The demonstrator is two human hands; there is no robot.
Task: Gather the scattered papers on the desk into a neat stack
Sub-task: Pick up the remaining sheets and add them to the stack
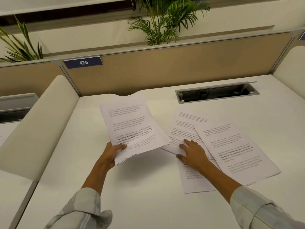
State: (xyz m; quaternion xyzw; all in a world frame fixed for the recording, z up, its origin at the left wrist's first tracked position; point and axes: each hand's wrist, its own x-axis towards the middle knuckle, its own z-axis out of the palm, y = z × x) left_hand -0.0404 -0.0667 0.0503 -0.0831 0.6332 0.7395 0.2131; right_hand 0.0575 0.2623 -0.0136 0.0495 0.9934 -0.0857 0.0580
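Note:
My left hand (110, 154) grips a bundle of printed sheets (132, 128) by its near corner, lifted slightly off the white desk (132, 187). To the right, several printed papers lie overlapping and fanned out on the desk: a top sheet (234, 151) at the right, a middle sheet (184, 128) beneath it, and a lower sheet (196, 180) nearest me. My right hand (192, 154) rests flat on these loose papers with its fingers spread, pressing on the middle sheet's near edge. It holds nothing.
A tan partition (165, 68) with a blue "475" label (83, 62) bounds the desk at the back. An open cable slot (216, 93) is sunk into the desk at the back right. A cream side divider (42, 126) stands on the left. Plants (165, 22) rise behind the partition.

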